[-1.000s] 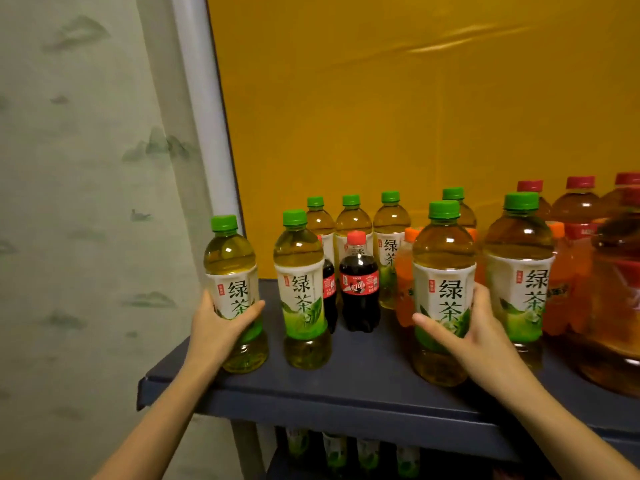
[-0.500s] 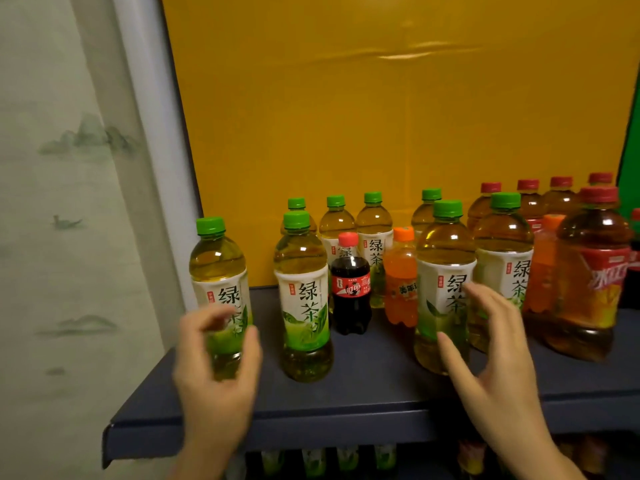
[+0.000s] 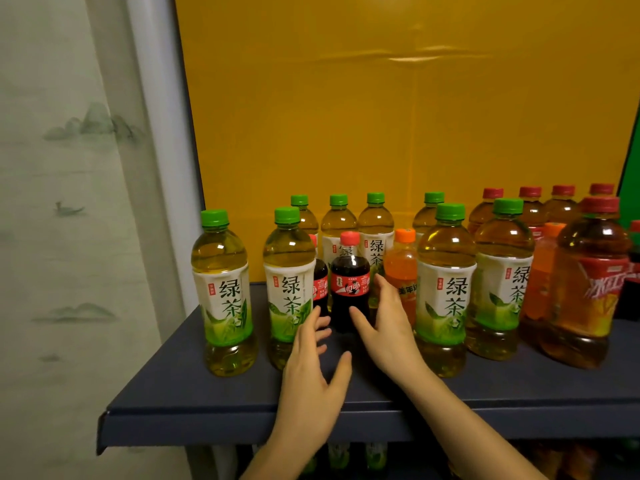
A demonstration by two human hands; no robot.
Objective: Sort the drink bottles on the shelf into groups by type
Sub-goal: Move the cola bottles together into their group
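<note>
Several green-capped green tea bottles stand on the dark shelf (image 3: 194, 403), the leftmost (image 3: 223, 292) apart from the others. A small cola bottle (image 3: 349, 282) with a red cap stands in the middle, a second cola bottle (image 3: 320, 285) half hidden behind it. My right hand (image 3: 384, 323) is open, its fingers and thumb on either side of the front cola bottle without closing on it. My left hand (image 3: 311, 368) is open just left of that bottle, in front of a green tea bottle (image 3: 289, 289). An orange soda bottle (image 3: 401, 268) stands right of the cola.
Red-capped iced tea bottles (image 3: 588, 282) crowd the shelf's right end, with another orange soda bottle (image 3: 542, 271) among them. A yellow panel (image 3: 398, 116) backs the shelf. A pale curtain (image 3: 69, 202) hangs at the left. More bottles show dimly on the shelf below.
Both hands have let go of the green tea bottles at left and right and moved inward to the front cola bottle in the middle.
</note>
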